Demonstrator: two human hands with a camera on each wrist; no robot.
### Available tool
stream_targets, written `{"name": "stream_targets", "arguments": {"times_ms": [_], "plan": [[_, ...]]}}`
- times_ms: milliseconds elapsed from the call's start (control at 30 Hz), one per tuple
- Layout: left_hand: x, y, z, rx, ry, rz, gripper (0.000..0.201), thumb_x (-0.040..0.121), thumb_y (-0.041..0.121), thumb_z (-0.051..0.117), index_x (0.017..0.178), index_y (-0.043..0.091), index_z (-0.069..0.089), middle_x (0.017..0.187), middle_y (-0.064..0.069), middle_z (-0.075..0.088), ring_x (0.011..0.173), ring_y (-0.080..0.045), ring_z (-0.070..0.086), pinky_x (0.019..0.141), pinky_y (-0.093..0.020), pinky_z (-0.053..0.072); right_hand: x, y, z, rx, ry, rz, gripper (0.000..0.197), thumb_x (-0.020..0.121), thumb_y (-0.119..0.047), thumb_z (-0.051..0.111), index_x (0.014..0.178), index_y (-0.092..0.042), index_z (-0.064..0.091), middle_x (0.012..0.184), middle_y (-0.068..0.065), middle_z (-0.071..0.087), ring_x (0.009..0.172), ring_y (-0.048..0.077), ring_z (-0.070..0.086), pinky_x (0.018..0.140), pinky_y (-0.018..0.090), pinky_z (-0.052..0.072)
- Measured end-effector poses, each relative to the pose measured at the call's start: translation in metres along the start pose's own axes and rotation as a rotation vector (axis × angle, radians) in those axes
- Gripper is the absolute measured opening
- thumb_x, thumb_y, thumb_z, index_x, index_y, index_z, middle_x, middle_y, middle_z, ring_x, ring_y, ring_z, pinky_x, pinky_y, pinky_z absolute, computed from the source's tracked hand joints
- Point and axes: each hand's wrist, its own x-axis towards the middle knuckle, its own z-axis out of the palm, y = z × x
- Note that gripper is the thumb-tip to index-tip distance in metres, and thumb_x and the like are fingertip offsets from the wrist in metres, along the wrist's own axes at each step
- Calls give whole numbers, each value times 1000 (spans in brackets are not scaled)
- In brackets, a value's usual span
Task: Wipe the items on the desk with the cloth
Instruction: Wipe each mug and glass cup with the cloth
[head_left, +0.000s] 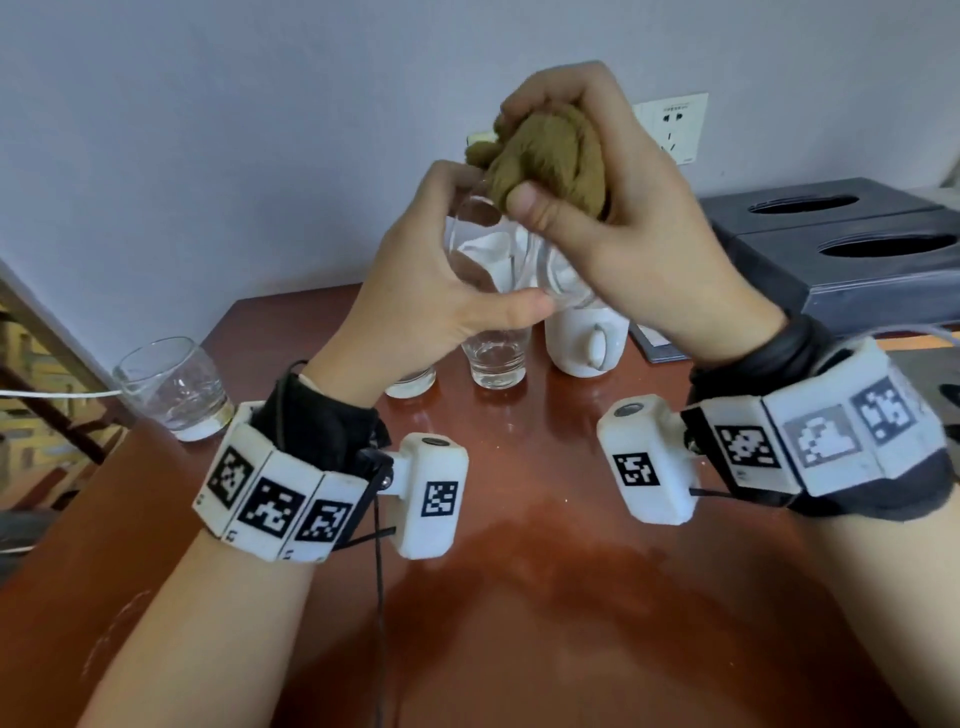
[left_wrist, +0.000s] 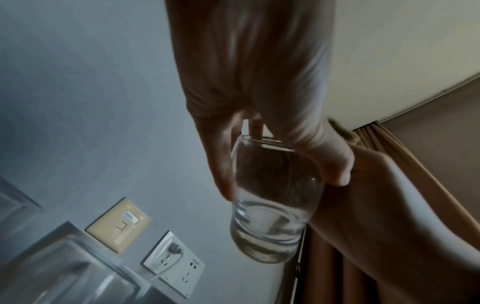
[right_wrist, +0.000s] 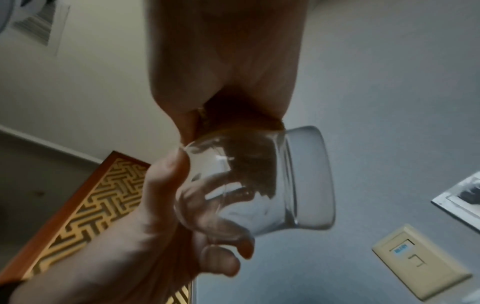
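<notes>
Olive-brown cloth (head_left: 545, 161) is bunched in the person's right hand (head_left: 639, 218), thumb and fingers curled round it, and pushed into the mouth of a clear drinking glass (head_left: 514, 254). The left hand (head_left: 431, 291) grips that glass round its wall, thumb on the near side and fingers wrapped behind, holding it tilted in the air above the far middle of the red-brown desk (head_left: 519, 571). From the left wrist camera the glass (left_wrist: 272, 205) shows its thick base pointing down, with the fingers (left_wrist: 221, 168) clamped on its side. From the right wrist camera the cloth (right_wrist: 249, 170) appears dark inside the glass (right_wrist: 259, 185), the left hand (right_wrist: 161, 236) cupping it from below.

On the desk beneath the hands stand another clear glass (head_left: 496, 358) and a white mug (head_left: 584, 340) just right of it. A third glass base (head_left: 410, 384) peeks out under the left wrist. A wider tumbler (head_left: 171, 387) sits well apart at the far left edge. Two dark tissue boxes (head_left: 841, 249) lie at the far right, near a white wall socket (head_left: 675, 124). Both wrists wear white bands with black-and-white markers.
</notes>
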Motion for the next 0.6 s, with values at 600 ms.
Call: {"name": "stream_targets", "arguments": {"times_ms": [600], "plan": [[0, 4, -5, -109, 140, -129, 76, 55, 56, 71, 118, 14, 58, 114, 0, 65, 61, -18, 70, 58, -31, 59, -3, 9, -15, 147, -255, 166, 28, 88, -19, 50, 112, -26, 38, 107, 0, 46, 97, 11, 46, 86, 25, 37]]}}
